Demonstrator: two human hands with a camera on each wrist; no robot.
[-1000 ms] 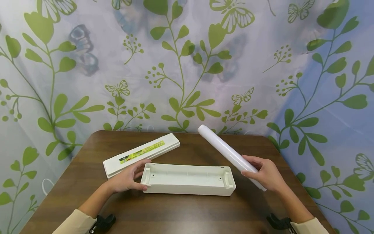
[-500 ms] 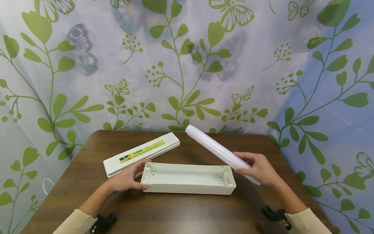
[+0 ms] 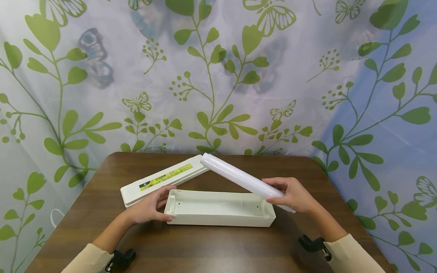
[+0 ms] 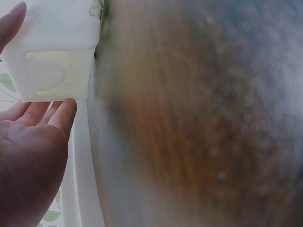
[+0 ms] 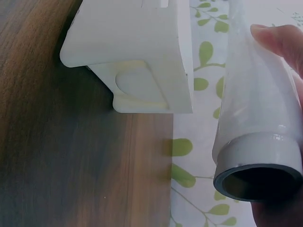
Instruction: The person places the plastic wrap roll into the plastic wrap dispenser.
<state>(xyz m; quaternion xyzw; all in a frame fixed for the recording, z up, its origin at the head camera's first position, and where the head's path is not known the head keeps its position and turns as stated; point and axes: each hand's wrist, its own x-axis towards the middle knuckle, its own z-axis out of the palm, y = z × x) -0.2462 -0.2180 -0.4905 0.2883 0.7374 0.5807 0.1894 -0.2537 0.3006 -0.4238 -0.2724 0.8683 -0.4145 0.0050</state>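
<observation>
My right hand [image 3: 290,194] grips a roll of plastic wrap [image 3: 239,178] near its lower end. The roll slants up to the left, its near end over the right end of a long white box [image 3: 218,220] in the head view. In the right wrist view, the hollow core end [image 5: 259,182] of the roll faces the camera, apart from the box. My left hand [image 3: 150,207] holds the box by its left end, thumb on the front wall and fingers behind. Uncovered, the box shows a bare inside with small end holders.
Behind the left hand lies the white lid [image 3: 164,178] with a yellow-green label, slanted on the brown table [image 3: 205,250]. The far tip of the roll overlaps the lid's right end in the head view. A leaf-patterned curtain [image 3: 218,76] hangs behind the table.
My right hand has carried the roll leftward, from the right of the box to above its right end. The left hand and the box have stayed in place.
</observation>
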